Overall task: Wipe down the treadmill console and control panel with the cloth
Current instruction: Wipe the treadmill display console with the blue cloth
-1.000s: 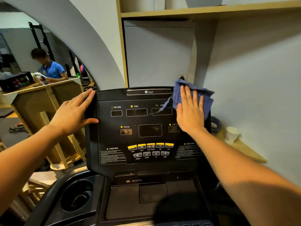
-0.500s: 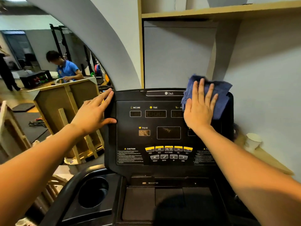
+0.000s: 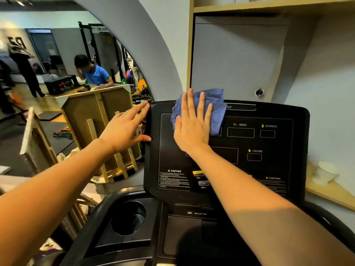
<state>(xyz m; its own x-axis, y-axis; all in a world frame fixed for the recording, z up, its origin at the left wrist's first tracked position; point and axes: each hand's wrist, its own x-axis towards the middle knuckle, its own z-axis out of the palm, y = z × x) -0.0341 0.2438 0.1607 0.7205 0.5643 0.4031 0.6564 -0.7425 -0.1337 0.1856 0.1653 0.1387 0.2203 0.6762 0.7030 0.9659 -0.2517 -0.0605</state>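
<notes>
Nearby, paper cup (image 3: 324,172) beside console (image 3: 299,143).

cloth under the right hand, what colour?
Blue terry cloth, pressed flat by the right hand; head view.

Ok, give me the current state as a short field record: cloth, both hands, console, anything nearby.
cloth: blue terry cloth, flat on the console's upper left area
right hand: right hand, fingers straight, presses the cloth
left hand: left hand, touches the console's left edge
console: black treadmill console; SPEED, DISTANCE, CALORIE labels uncovered
nearby: white paper cup on the wooden ledge at right
</notes>
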